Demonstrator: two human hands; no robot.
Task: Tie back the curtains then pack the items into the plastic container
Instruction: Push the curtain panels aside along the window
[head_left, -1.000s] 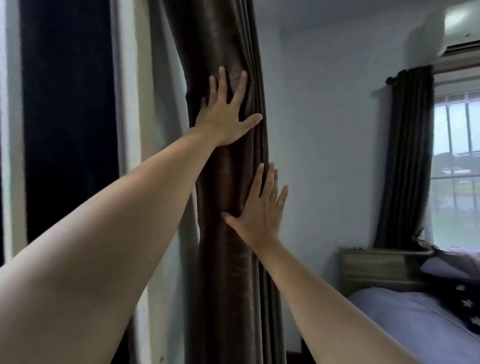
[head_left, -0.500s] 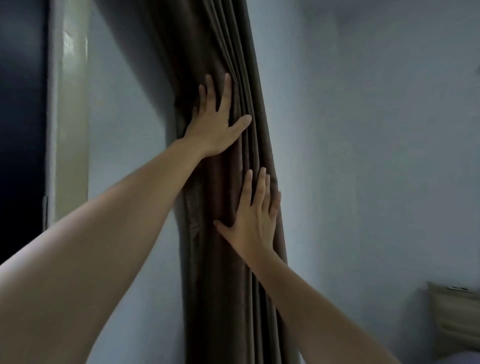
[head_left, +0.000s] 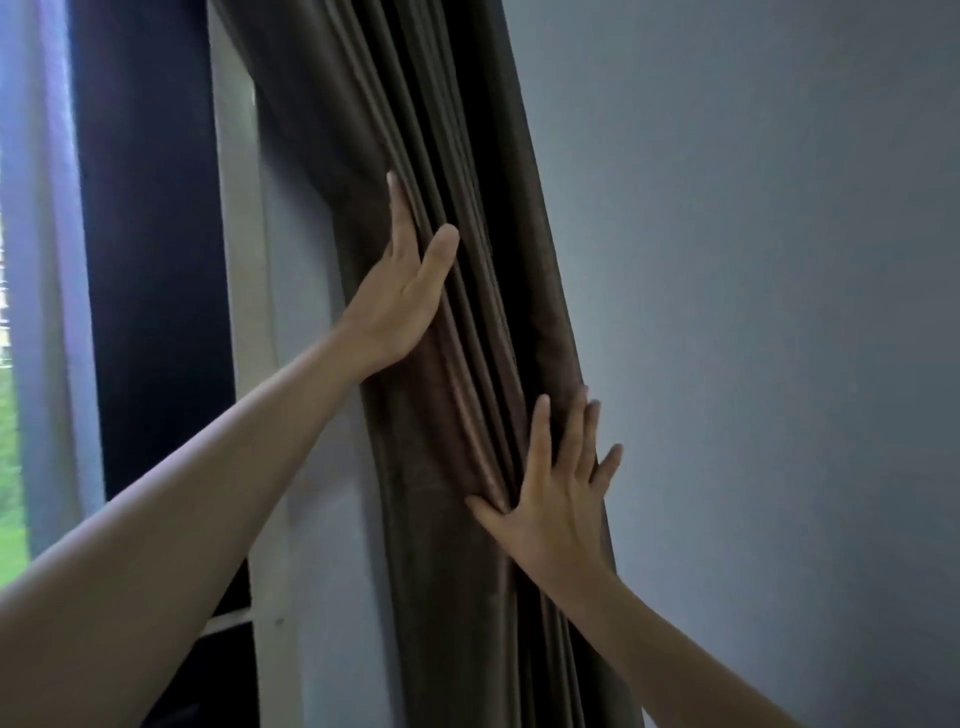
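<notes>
Head view: the gathered brown curtain (head_left: 467, 415) hangs as a tall bundle, its long axis near vertical and leaning slightly, between the window frame (head_left: 234, 312) and the wall (head_left: 753, 312). The left hand (head_left: 402, 291) lies flat and spread, higher on its left side; the right hand (head_left: 558, 499), fingers splayed, presses lower right. No tie-back shows, perhaps hidden behind the folds.

Both arms outstretched — left hand (head_left: 400, 296) higher, right hand (head_left: 558, 504) lower; fingers (head_left: 540, 441) splayed flat
</notes>
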